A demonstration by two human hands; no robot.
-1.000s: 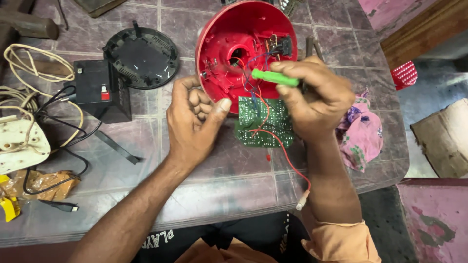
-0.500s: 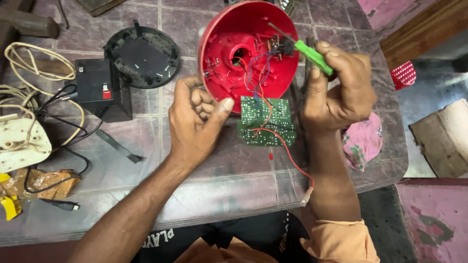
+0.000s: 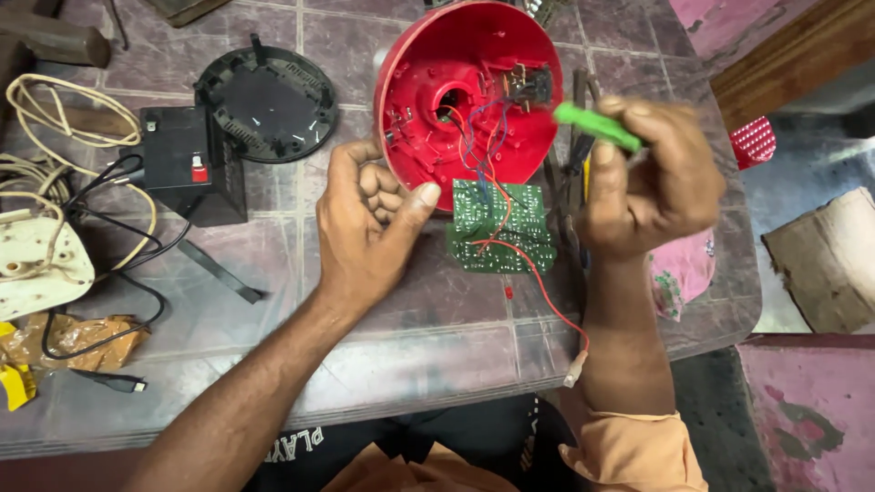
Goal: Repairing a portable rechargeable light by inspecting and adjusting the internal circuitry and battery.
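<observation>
A person works at a tiled worktop [image 3: 273, 228], seen from above. The left hand [image 3: 369, 223] curls its fingers around the lower left rim of a red dome-shaped housing [image 3: 428, 96], thumb pressed against the edge; the housing stands tilted, its open hollow facing the camera, near the centre top of the view.

The right hand [image 3: 643, 178], at about three o'clock from the housing, is closed around a green-handled tool [image 3: 597, 126]. Half a second earlier the tool's tip was at the component block inside the housing's upper right; a second earlier it lay low across the wires. Now it is drawn back just outside the rim and blurred by motion, so work inside the shell appears paused for the moment. The tool's long axis runs from ten o'clock to four o'clock, with its visible end pointing toward ten o'clock, at the housing.

A green circuit board [image 3: 501, 228] lies flat just below the housing at six o'clock, joined to it by red and blue wires. A red wire [image 3: 551, 292] trails toward five o'clock. To the left sit a black round cover [image 3: 264, 105] and a black battery [image 3: 191, 169].
</observation>
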